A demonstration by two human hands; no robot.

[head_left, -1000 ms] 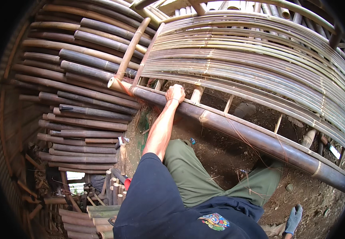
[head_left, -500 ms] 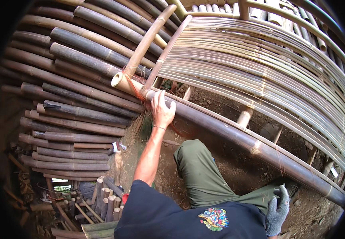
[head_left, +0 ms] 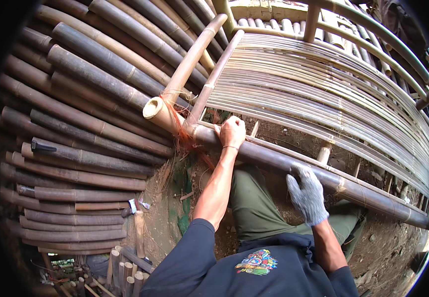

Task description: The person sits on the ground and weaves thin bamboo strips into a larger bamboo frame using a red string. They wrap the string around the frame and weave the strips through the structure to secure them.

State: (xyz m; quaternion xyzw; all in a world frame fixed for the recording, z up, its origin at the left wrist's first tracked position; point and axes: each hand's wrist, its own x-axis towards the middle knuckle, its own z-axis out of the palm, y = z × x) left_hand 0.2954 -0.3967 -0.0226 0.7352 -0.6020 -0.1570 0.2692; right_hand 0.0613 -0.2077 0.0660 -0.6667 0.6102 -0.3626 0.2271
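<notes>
A thick dark bamboo pole (head_left: 283,158) runs across in front of me as the front rail of a bamboo bench. My bare left hand (head_left: 231,132) rests over its far edge near the left end, fingers bent and closed; whatever they hold is hidden. Beside the pole lies a thin bamboo strip (head_left: 354,178). Orange string (head_left: 178,121) ties the pole to an upright bamboo post (head_left: 194,54). My right hand (head_left: 307,193), in a grey glove, is raised just nearer me than the pole, fingers stretched and thumb apart. It appears to hold nothing.
Behind the pole spreads a seat of thin bamboo slats (head_left: 318,99), with a gap between. Stacked bamboo poles (head_left: 100,119) fill the left side. Short cut bamboo pieces (head_left: 127,272) stand at the lower left. My knees are under the pole, over bare soil (head_left: 387,247).
My left hand has slid right along the pole and its fingers have bent closed. My right hand has come up from the lower right towards the pole. The whole view has shifted slightly.
</notes>
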